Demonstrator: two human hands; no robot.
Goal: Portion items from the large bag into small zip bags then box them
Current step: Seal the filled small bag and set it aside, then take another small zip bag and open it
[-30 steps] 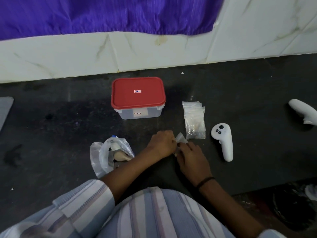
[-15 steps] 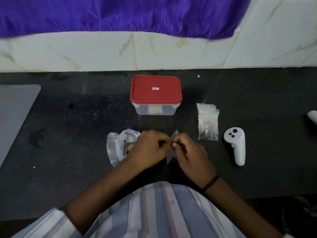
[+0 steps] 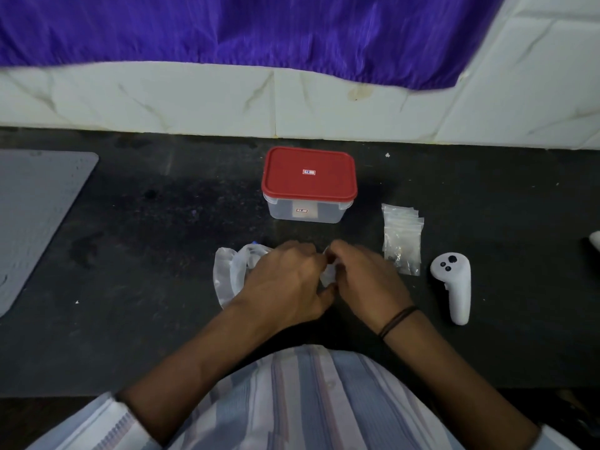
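**Q:** Comparing this moment with the one just before, what has changed?

**A:** Both hands have drawn lower and closer over the small zip bag [image 3: 328,275]. Half a second ago its upper edge stood up between the fingertips; now only a pale sliver shows between the left hand [image 3: 285,284] and the right hand [image 3: 367,280]. Each hand is curled and pinching the bag from its own side. Judged from this, the bag's mouth is being worked, opened or pressed closed; which one cannot be told, as the fingers hide the strip.

**Q:** Where do the containers lie, and what do they hold?

**A:** Taking the hands as the dial's centre on the dark table [image 3: 146,254]: the large bag [image 3: 229,274] lies at 9 o'clock, touching the left hand's outer edge, crumpled and translucent, its contents hidden. The box [image 3: 308,186] stands at 12 o'clock, apart from the hands, its red lid on; the clear wall shows nothing certain inside. The stack of small zip bags [image 3: 402,238] lies at 2 o'clock, flat, with dark specks near its lower end. A white controller [image 3: 453,284] lies at 3 o'clock, and a grey mat [image 3: 35,216] at 9 o'clock, well apart.

**Q:** What does this imply for progress?

**A:** Portioning appears early: no filled bag can be made out in the box.
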